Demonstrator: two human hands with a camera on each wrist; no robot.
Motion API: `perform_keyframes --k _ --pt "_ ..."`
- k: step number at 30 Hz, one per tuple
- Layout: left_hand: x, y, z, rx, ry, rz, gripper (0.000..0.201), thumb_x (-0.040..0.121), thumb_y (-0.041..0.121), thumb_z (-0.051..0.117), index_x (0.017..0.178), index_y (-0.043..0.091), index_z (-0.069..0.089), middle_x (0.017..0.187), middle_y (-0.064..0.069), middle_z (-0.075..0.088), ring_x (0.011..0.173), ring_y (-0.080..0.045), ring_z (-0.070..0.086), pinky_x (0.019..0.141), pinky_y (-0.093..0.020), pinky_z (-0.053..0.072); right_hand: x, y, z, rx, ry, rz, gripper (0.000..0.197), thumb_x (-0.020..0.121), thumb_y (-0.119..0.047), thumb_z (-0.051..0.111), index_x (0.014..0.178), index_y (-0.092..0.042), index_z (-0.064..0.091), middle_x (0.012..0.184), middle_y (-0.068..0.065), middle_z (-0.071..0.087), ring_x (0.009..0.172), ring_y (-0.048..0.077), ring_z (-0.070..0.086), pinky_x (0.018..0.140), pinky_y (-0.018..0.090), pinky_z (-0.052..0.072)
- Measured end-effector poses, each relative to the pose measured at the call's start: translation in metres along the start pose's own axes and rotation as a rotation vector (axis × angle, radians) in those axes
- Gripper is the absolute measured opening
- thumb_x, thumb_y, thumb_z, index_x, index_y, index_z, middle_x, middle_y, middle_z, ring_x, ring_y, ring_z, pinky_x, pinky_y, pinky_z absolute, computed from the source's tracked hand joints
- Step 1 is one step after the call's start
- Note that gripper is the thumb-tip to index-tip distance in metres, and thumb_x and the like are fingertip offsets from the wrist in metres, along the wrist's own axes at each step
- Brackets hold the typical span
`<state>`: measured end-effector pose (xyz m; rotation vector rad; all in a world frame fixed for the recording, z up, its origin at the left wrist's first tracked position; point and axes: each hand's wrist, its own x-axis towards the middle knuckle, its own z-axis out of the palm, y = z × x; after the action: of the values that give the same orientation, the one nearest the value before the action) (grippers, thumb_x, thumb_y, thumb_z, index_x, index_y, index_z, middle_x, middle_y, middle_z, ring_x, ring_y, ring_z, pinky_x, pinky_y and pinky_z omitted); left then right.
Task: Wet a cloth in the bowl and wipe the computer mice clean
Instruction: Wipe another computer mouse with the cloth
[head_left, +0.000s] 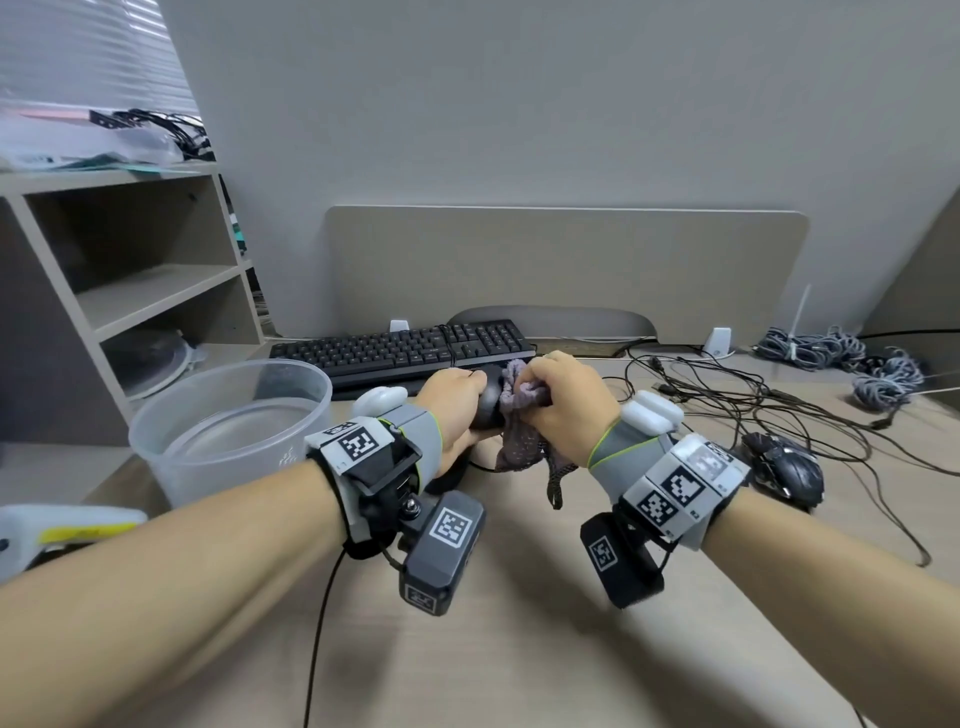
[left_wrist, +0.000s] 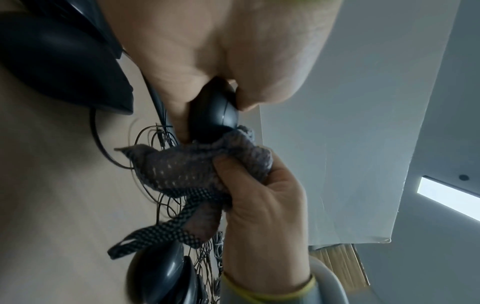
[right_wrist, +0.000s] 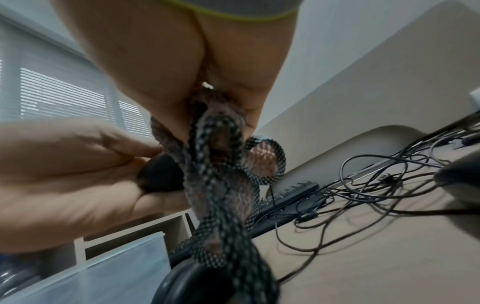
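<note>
My left hand (head_left: 457, 405) grips a black computer mouse (head_left: 487, 408) lifted above the desk; the same mouse (left_wrist: 213, 111) shows between my fingers in the left wrist view. My right hand (head_left: 558, 400) holds a bunched grey-purple mesh cloth (head_left: 511, 415) pressed against the mouse's right end, its loop hanging down. The cloth (right_wrist: 223, 168) fills the right wrist view beside the mouse (right_wrist: 161, 176). A clear plastic bowl (head_left: 228, 431) with water stands at the left. A second black mouse (head_left: 787, 467) lies on the desk to the right. Another dark mouse (left_wrist: 158, 273) sits under my hands.
A black keyboard (head_left: 400, 351) lies behind my hands against a beige divider. Tangled black cables (head_left: 727, 400) spread over the right half of the desk (head_left: 519, 649), with grey cable bundles (head_left: 831, 353) at the far right. Open shelves (head_left: 130, 270) stand to the left.
</note>
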<state>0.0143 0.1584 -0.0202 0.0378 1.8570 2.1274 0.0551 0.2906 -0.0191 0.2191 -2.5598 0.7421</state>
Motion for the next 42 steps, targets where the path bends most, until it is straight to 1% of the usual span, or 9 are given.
perform_keyframes --k 5,10,16,24,27,29,32,37,42 --pt "-0.001 0.006 0.000 0.030 0.025 -0.019 0.022 0.099 0.016 0.043 0.084 0.009 0.059 0.086 -0.017 0.058 0.080 -0.028 0.059 0.077 -0.041 0.050 -0.013 -0.021 0.012 -0.042 -0.102 -0.186 0.016 0.076 -0.012 0.063 0.091 -0.008 0.060 0.097 0.014 0.053 0.088 0.030 0.051 0.071 0.034 0.039" --pt "-0.004 0.006 -0.003 -0.080 0.018 -0.029 0.029 0.101 0.014 0.042 0.122 -0.004 0.052 0.118 -0.026 0.060 0.107 -0.040 0.063 0.079 -0.051 0.058 0.002 0.006 -0.002 -0.051 -0.014 0.071 0.015 0.075 -0.007 0.059 0.083 -0.017 0.052 0.098 0.014 0.055 0.089 0.033 0.055 0.066 0.026 0.030" --pt "0.007 0.003 -0.009 0.091 0.000 -0.067 0.029 0.073 0.032 0.057 0.093 0.011 0.051 0.094 -0.011 0.047 0.085 -0.028 0.047 0.075 -0.043 0.043 -0.012 -0.015 0.008 0.018 -0.056 -0.068 0.019 0.073 -0.015 0.068 0.081 -0.013 0.051 0.090 0.009 0.054 0.080 0.027 0.050 0.068 0.035 0.037" --pt "-0.001 0.006 -0.005 0.019 0.051 -0.005 0.032 0.102 0.017 0.038 0.122 0.001 0.057 0.122 -0.023 0.062 0.097 -0.033 0.062 0.080 -0.047 0.057 -0.005 -0.010 -0.001 0.020 -0.046 0.008 0.017 0.072 -0.009 0.066 0.082 -0.015 0.054 0.090 0.009 0.053 0.080 0.020 0.044 0.064 0.025 0.024" --pt "0.000 0.007 -0.007 0.140 0.052 -0.021 0.053 0.090 0.047 0.051 0.124 0.008 0.059 0.123 -0.016 0.065 0.101 -0.028 0.063 0.087 -0.047 0.056 -0.006 -0.009 -0.002 0.039 0.008 -0.054 0.018 0.071 -0.007 0.068 0.086 -0.007 0.058 0.087 0.008 0.054 0.082 0.026 0.049 0.063 0.025 0.022" --pt "0.001 0.005 -0.011 0.257 0.001 -0.024 0.075 0.069 0.069 0.058 0.115 0.010 0.066 0.112 -0.009 0.070 0.101 -0.027 0.068 0.089 -0.045 0.057 -0.007 -0.008 -0.001 0.051 0.027 -0.075 0.017 0.071 -0.005 0.068 0.085 -0.007 0.059 0.087 0.010 0.055 0.082 0.027 0.051 0.064 0.027 0.026" --pt "0.002 -0.002 -0.015 0.298 -0.047 0.030 0.059 0.073 0.061 0.068 0.094 0.007 0.067 0.090 -0.009 0.071 0.089 -0.025 0.069 0.088 -0.040 0.058 -0.012 -0.011 -0.002 0.075 0.008 -0.105 0.013 0.071 -0.005 0.066 0.083 -0.009 0.060 0.083 0.005 0.050 0.076 0.021 0.048 0.064 0.025 0.029" --pt "0.003 -0.012 -0.020 0.179 -0.069 0.029 0.046 0.069 0.049 0.081 0.065 0.012 0.055 0.058 -0.005 0.047 0.059 -0.022 0.044 0.056 -0.029 0.041 -0.009 0.007 -0.007 0.103 0.032 0.026 0.011 0.073 -0.008 0.067 0.082 -0.010 0.061 0.080 -0.002 0.052 0.075 0.016 0.046 0.066 0.022 0.038" --pt "0.002 -0.011 -0.015 0.161 -0.066 0.047 0.041 0.077 0.045 0.076 0.069 0.009 0.058 0.062 -0.008 0.053 0.053 -0.019 0.046 0.050 -0.026 0.039 -0.008 0.008 -0.012 0.114 0.018 0.134 0.014 0.073 -0.005 0.060 0.081 -0.016 0.057 0.080 0.002 0.056 0.073 0.020 0.052 0.066 0.032 0.047"
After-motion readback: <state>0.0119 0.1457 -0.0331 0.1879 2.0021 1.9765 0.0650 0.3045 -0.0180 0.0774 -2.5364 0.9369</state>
